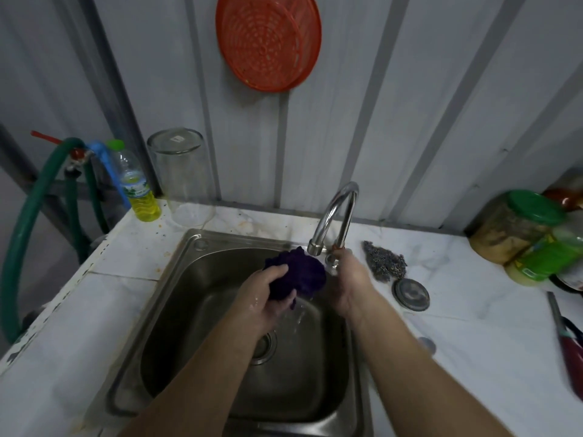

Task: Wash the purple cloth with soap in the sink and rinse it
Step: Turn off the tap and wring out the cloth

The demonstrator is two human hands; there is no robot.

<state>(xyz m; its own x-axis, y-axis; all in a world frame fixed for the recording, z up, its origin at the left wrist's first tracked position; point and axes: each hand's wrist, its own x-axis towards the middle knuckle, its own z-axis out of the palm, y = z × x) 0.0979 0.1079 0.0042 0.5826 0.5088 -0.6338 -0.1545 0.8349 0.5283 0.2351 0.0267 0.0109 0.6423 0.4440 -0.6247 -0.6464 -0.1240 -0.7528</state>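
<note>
Left hand [268, 290] round bunched purple cloth [299, 274]

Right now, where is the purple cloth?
In the head view, the purple cloth is bunched in the left hand over the sink, just under the tap.

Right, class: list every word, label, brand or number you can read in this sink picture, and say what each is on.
None can be read.
Bottle label: green and white print, too blurred.
Glass: small sticker on its upturned base, too small.
Jar and green packet: print blurred.
</note>
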